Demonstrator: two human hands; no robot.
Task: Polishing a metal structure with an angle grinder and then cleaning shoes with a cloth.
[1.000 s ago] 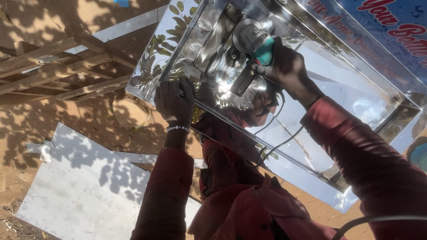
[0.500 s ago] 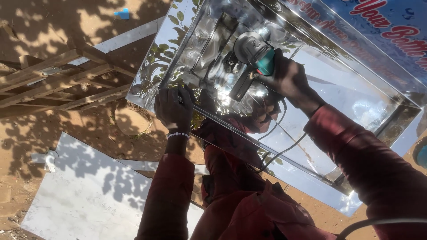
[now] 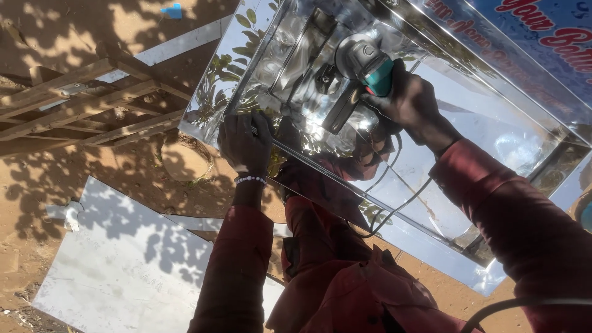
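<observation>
A large shiny steel box (image 3: pixel 530 142) with mirror-like walls fills the upper right. My left hand (image 3: pixel 245 143) grips its near rim at the left end; a bead bracelet sits on that wrist. My right hand (image 3: pixel 408 102) holds an angle grinder (image 3: pixel 361 65) with a teal body and a black side handle, pressed inside the box against its polished wall. The grinder's black cable (image 3: pixel 394 203) hangs down past my red sleeves. Reflections of leaves and of my red clothing show in the metal.
A flat metal sheet (image 3: pixel 123 271) lies on the sandy ground at lower left. A wooden pallet frame (image 3: pixel 80 105) rests at upper left, with a second metal strip (image 3: pixel 179 46) behind it. A printed blue banner (image 3: pixel 542 31) is at the top right.
The view has shifted slightly. The grinder and my right hand have moved a little up and right inside the box. My left hand keeps its grip on the rim.
</observation>
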